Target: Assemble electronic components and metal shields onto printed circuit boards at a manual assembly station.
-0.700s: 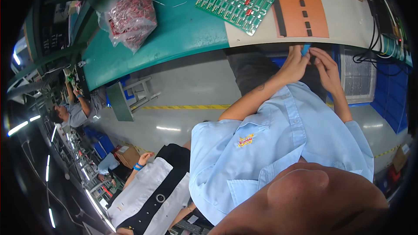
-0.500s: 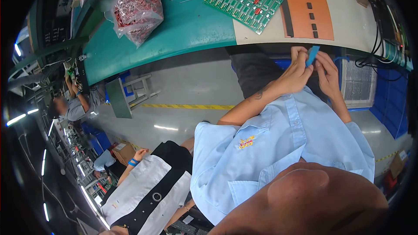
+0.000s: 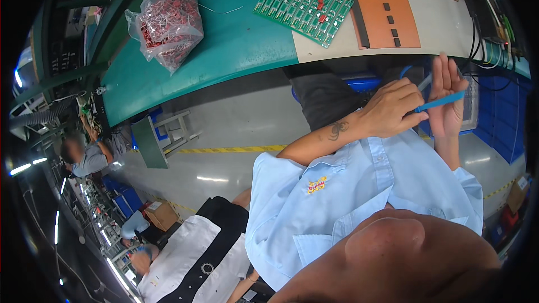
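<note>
My left hand (image 3: 393, 106) is closed on a blue wrist strap (image 3: 443, 101), just off the table's near edge. From its fingers the band stretches across the palm of my right hand (image 3: 447, 98). The right hand is raised with its fingers straight and grips nothing. A further curl of blue shows above the left knuckles; how it joins the band is hidden. On the table, a green circuit board panel (image 3: 306, 7) with a few red parts lies beside an orange mat (image 3: 393, 8) bearing a row of small black blocks.
A clear bag of red, wire-legged parts (image 3: 171, 28) rests on the green table mat (image 3: 241, 33). Black cables (image 3: 476, 39) hang at the right end, above blue crates (image 3: 499, 118). A co-worker in white (image 3: 191, 264) is at my left, near a stool (image 3: 151, 140).
My hands have come apart and lower, from a close pinch on the strap. The right fingers have straightened, and the band now stretches between the hands. The co-worker in white has shifted.
</note>
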The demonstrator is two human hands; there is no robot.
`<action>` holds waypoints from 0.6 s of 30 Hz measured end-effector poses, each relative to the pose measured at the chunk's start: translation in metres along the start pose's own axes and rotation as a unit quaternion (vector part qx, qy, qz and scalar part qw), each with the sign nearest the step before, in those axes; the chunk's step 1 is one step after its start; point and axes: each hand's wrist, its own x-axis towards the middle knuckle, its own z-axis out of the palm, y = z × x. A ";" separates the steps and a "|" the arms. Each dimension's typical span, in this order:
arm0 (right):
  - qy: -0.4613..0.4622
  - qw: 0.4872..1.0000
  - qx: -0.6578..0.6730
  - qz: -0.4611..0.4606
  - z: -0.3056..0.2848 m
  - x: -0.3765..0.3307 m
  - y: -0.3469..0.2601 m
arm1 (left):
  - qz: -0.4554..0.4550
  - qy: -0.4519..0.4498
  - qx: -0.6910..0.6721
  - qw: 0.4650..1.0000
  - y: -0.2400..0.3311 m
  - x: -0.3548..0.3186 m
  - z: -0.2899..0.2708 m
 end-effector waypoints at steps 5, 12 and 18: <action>-0.285 0.950 0.075 -0.102 0.065 0.036 -0.016 | 0.068 -0.022 0.009 0.997 0.017 0.015 0.010; -0.094 0.837 -0.140 -0.521 0.071 0.057 -0.062 | 0.065 0.214 -0.083 0.971 0.014 0.019 0.040; -0.212 0.830 -0.118 -0.502 0.094 0.073 -0.056 | 0.099 0.079 0.026 0.992 -0.007 0.009 0.033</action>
